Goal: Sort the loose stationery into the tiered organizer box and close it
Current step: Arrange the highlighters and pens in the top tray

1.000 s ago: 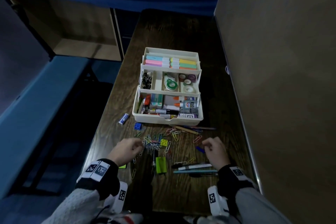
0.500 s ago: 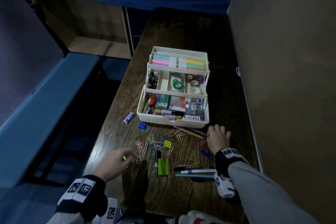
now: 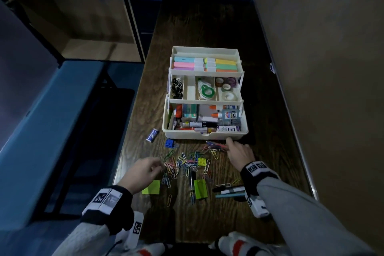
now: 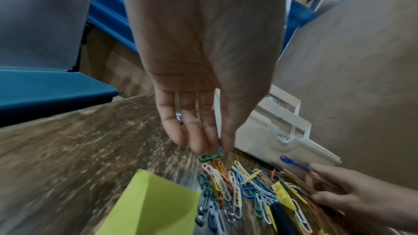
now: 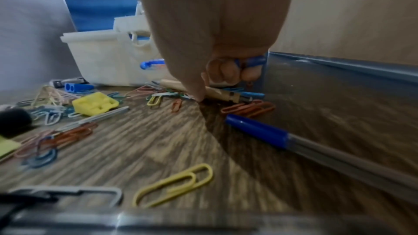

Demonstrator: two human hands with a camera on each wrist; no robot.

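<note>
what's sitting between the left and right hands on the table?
Head view: the heap of coloured paper clips, a yellow block in it, lies between the left hand and the right hand, which grips a blue pen.

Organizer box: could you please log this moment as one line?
left hand: pinches green paper clip; right hand: grips blue pen; organizer box: open

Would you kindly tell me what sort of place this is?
Likely a partitioned desk or study cubicle: a narrow wood-grain table, a plain panel along its right edge, and an open organizer box of stationery.
</note>
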